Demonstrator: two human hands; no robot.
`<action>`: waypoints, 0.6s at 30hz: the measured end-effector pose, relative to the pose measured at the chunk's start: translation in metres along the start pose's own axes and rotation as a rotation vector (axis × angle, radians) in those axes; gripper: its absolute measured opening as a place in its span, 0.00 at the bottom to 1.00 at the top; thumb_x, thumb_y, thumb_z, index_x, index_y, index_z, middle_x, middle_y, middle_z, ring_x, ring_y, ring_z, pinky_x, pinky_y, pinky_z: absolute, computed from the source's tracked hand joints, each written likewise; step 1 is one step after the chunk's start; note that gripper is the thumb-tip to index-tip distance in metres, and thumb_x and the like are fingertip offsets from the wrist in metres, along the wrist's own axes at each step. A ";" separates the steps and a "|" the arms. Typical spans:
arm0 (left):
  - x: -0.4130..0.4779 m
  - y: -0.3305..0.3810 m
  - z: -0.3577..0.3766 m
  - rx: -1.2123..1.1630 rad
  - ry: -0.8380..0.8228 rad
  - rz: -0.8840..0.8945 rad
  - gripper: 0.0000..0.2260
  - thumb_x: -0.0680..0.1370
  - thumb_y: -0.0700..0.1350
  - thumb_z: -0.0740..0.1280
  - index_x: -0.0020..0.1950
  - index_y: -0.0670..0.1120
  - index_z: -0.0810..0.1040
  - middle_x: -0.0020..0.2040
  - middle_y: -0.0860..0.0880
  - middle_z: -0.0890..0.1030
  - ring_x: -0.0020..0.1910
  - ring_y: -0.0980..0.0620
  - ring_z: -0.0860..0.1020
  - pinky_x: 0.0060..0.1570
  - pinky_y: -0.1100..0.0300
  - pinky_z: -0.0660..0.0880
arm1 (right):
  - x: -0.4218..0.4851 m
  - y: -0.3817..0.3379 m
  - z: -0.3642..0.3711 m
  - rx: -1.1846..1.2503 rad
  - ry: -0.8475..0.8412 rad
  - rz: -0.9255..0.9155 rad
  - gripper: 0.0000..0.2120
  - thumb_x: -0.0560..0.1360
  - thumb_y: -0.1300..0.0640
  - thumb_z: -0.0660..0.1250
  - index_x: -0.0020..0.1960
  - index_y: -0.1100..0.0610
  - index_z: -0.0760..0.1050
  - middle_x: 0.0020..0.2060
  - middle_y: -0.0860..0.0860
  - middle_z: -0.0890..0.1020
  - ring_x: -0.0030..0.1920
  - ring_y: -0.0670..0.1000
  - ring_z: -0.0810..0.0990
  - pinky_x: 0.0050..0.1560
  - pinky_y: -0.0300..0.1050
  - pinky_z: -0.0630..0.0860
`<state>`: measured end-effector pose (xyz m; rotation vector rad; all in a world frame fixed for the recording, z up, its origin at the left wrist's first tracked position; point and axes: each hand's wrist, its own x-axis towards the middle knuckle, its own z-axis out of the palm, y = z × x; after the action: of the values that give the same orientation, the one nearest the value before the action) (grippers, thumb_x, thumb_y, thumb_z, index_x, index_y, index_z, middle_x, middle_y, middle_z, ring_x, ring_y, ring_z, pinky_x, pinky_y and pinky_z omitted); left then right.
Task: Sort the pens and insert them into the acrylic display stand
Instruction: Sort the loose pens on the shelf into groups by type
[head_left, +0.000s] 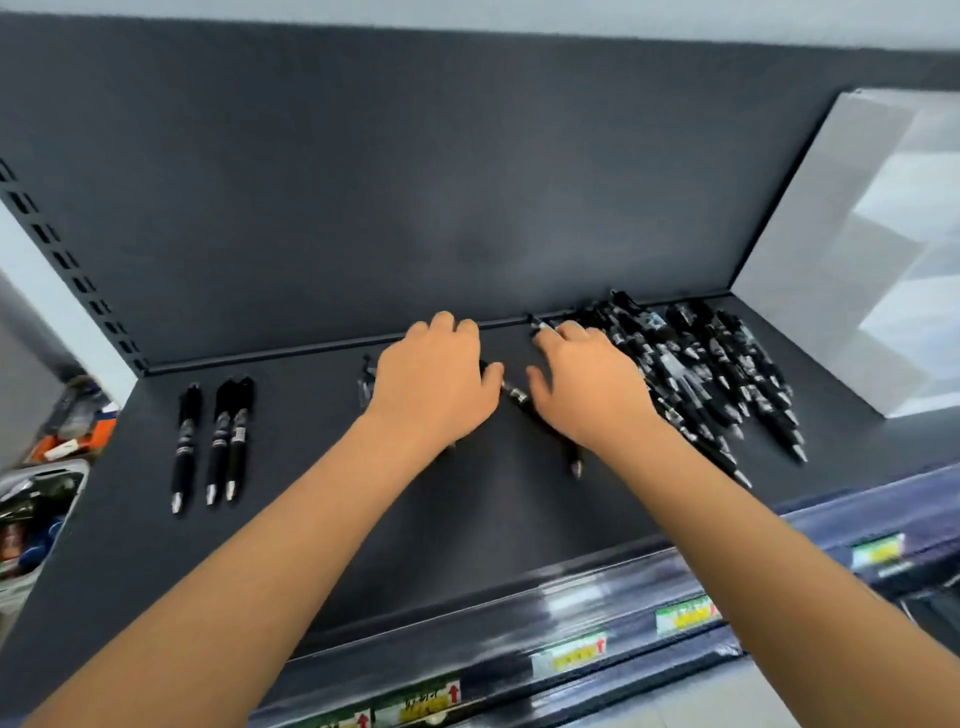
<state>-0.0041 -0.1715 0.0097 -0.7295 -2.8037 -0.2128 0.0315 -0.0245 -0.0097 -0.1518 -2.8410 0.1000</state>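
Several black click pens lie in a loose pile (706, 374) at the right of the dark shelf (467, 519). Three sorted black pens (213, 441) lie side by side at the left, tips toward me. My left hand (436, 379) rests palm down mid-shelf with its fingers arched over a few pens (366, 382) that show at its left edge. My right hand (587, 384) lies palm down beside the pile, fingers spread, fingertips touching a pen (540, 326). One pen (514, 396) runs between the two hands and under my right palm.
A pale translucent panel (857, 249) stands at the shelf's right end. The dark back wall (415, 182) rises behind the pens. Price labels (571, 654) line the front rail. A cluttered bin of goods (47, 493) sits lower left.
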 end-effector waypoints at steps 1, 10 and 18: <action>0.004 0.016 -0.001 -0.001 0.000 0.032 0.20 0.80 0.58 0.58 0.63 0.44 0.71 0.59 0.46 0.74 0.58 0.45 0.73 0.43 0.54 0.69 | -0.003 0.017 -0.007 -0.027 0.013 0.028 0.16 0.79 0.51 0.59 0.62 0.58 0.71 0.58 0.55 0.75 0.60 0.58 0.72 0.51 0.50 0.72; 0.057 0.140 0.027 0.174 -0.380 -0.263 0.37 0.78 0.69 0.47 0.77 0.44 0.55 0.73 0.41 0.63 0.66 0.36 0.69 0.55 0.45 0.72 | -0.013 0.193 -0.037 -0.120 -0.129 0.311 0.21 0.79 0.45 0.59 0.61 0.61 0.70 0.58 0.60 0.75 0.57 0.63 0.76 0.46 0.50 0.70; 0.058 0.169 0.060 0.082 -0.463 -0.595 0.39 0.76 0.71 0.43 0.79 0.47 0.48 0.75 0.41 0.60 0.70 0.36 0.64 0.63 0.41 0.70 | 0.003 0.229 -0.014 0.031 -0.280 0.164 0.31 0.79 0.36 0.52 0.69 0.59 0.65 0.67 0.60 0.69 0.66 0.63 0.68 0.59 0.56 0.70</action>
<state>0.0191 0.0135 -0.0190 0.1188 -3.3756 -0.0243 0.0543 0.2037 -0.0146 -0.3924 -3.0992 0.2163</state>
